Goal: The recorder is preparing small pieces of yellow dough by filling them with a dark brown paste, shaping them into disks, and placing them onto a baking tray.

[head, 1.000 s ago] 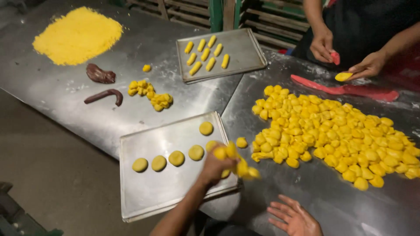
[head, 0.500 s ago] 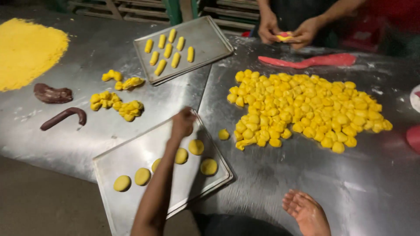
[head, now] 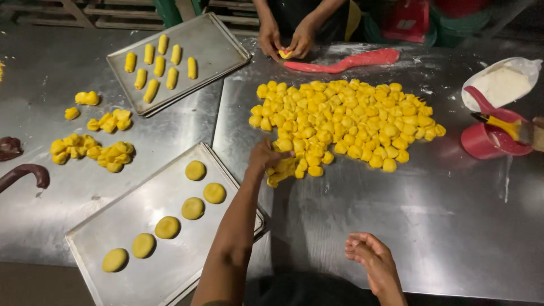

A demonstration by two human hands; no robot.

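Observation:
My left hand reaches across the steel table to the near edge of a big heap of yellow dough pieces. Its fingers curl over pieces at that edge. My right hand rests palm up near the front edge of the table, fingers apart and holding nothing. Beside my left forearm lies a metal tray with several flattened yellow discs in a slanted row.
A second tray holds oblong yellow rolls. Another person's hands press a yellow piece beside a pink dough strip. Small yellow heaps and brown dough lie left. A flour bowl and pink cup stand right.
My left hand has left the near tray and moved right to the edge of the big yellow heap. The view has shifted right, and my right hand has turned palm up.

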